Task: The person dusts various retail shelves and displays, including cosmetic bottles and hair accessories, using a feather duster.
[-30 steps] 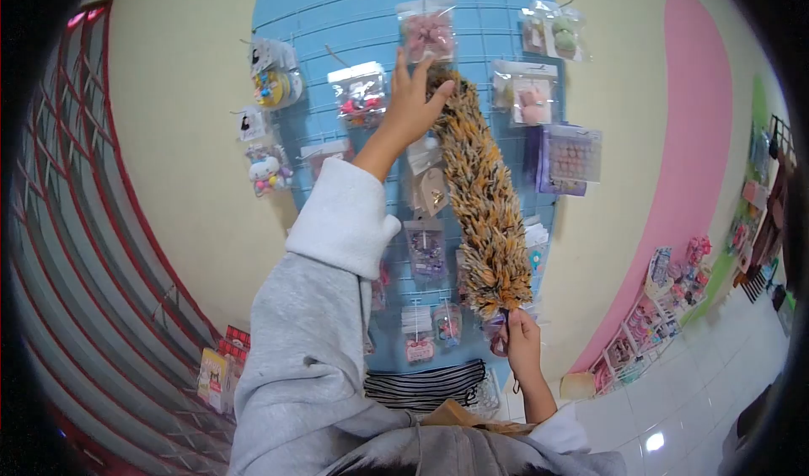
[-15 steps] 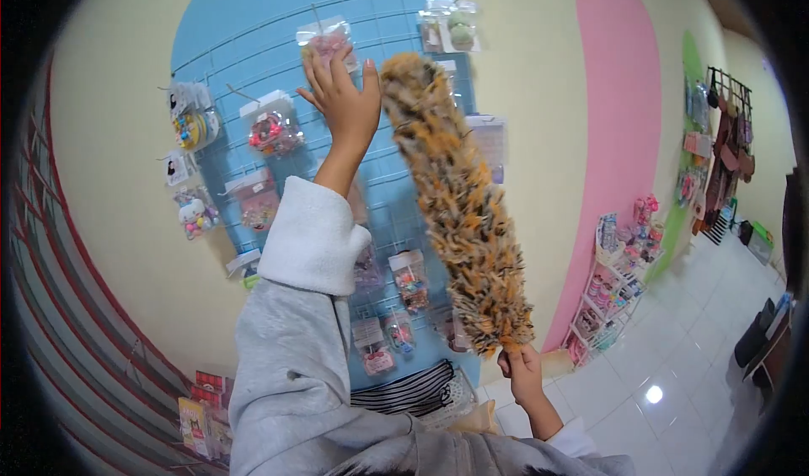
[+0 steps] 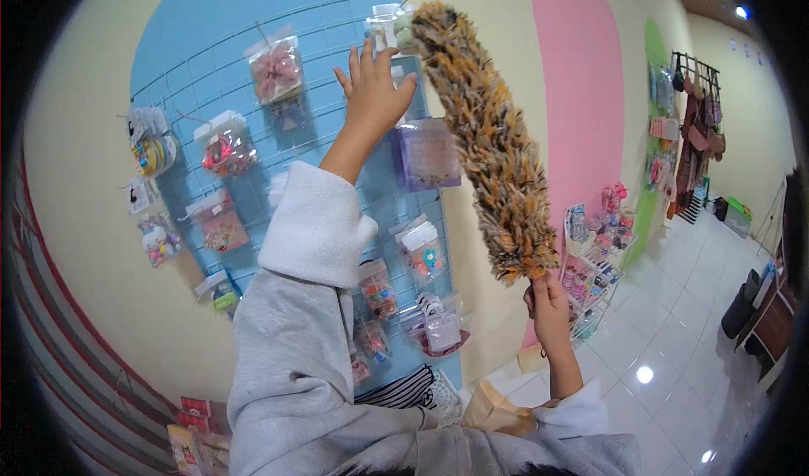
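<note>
My right hand (image 3: 549, 306) is wrapped round the handle end of a fluffy brown, orange and black duster (image 3: 493, 143), which points up and leans left. My left hand (image 3: 377, 88) is raised with fingers spread, near the top right of a wire grid rack (image 3: 324, 131). Just beyond its fingertips hang clear packets, one with a pale green item (image 3: 404, 31). To the left of that hand hangs a packet with a pink item (image 3: 276, 70). Below it, a purple-edged packet (image 3: 428, 154) hangs at the rack's right side.
Several more packets hang lower and left, including red and pink trinkets (image 3: 226, 149). A white tiered stand (image 3: 594, 261) with small goods stands right. Bags (image 3: 698, 131) hang farther back. Red-edged slatted shutters (image 3: 63, 341) curve along the left, and white floor tiles (image 3: 649, 341) spread at right.
The view has turned right. My left hand has gone from the pink packet rightward to the packets at the rack's upper right. The duster has shifted up and right in my right hand.
</note>
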{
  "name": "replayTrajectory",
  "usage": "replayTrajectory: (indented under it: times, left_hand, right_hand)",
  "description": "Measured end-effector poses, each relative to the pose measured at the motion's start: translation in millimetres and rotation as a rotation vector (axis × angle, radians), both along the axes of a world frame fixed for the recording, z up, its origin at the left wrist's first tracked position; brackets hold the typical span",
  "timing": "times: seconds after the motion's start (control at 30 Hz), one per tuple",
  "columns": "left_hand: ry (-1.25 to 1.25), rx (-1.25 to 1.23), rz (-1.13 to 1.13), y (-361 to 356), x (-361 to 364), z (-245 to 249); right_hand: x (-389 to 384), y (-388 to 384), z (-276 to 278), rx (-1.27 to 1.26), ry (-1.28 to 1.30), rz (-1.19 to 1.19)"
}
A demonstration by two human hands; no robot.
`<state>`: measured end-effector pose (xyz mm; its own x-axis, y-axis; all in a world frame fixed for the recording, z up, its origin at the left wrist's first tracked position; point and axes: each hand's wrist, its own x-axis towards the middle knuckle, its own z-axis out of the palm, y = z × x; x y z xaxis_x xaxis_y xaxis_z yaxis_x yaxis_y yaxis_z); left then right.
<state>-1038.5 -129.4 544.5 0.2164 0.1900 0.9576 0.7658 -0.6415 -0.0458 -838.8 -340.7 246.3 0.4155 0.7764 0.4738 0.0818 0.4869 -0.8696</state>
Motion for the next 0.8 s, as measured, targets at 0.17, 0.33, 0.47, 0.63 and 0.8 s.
replayTrajectory:
  times: [0.17, 0.33, 0.47, 0.63, 0.8]
  left_hand:
    - [0.08, 0.094, 0.228, 3.6, 31.7, 2.8]
    - [0.182, 0.296, 0.433, 11.9, 41.4, 3.5]
    - [0.191, 0.323, 0.534, 19.7, 39.8, 9.3]
    - [0.17, 0.308, 0.523, 19.0, 38.1, 7.7]
    - [0.267, 0.153, 0.654, 15.9, 40.3, 2.8]
  right_hand:
    - [13.3, 0.8, -23.8, -0.02, -0.01, 0.021]
    - [32.3, -10.6, -30.3, -0.013, 0.066, -0.085]
    - [36.4, -3.1, -2.6, 0.092, 0.089, -0.16]
    - [31.5, 28.0, 25.1, 0.095, -0.01, -0.197]
    - [21.4, 43.1, 24.5, 0.101, -0.184, -0.103]
